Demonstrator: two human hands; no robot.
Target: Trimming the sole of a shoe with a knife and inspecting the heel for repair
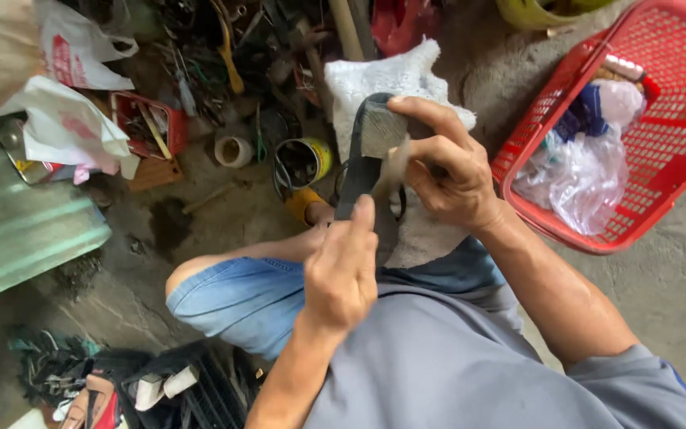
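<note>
Right hand point(446, 171) closed on the upper end of a black shoe sole point(363, 171), pinching a tan strip, perhaps sandpaper, against it; left hand point(341, 274) curled around the lower end, over the knees. Best done with sole braced firmly and strokes short and even. White cloth point(375, 75) beneath; red basket point(660, 95) to the right, tool clutter point(256, 48) beyond.

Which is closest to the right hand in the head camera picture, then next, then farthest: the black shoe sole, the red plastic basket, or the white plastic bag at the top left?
1. Black shoe sole: held in the right hand.
2. Red plastic basket: just to its right.
3. White plastic bag: far off, top left.
</note>
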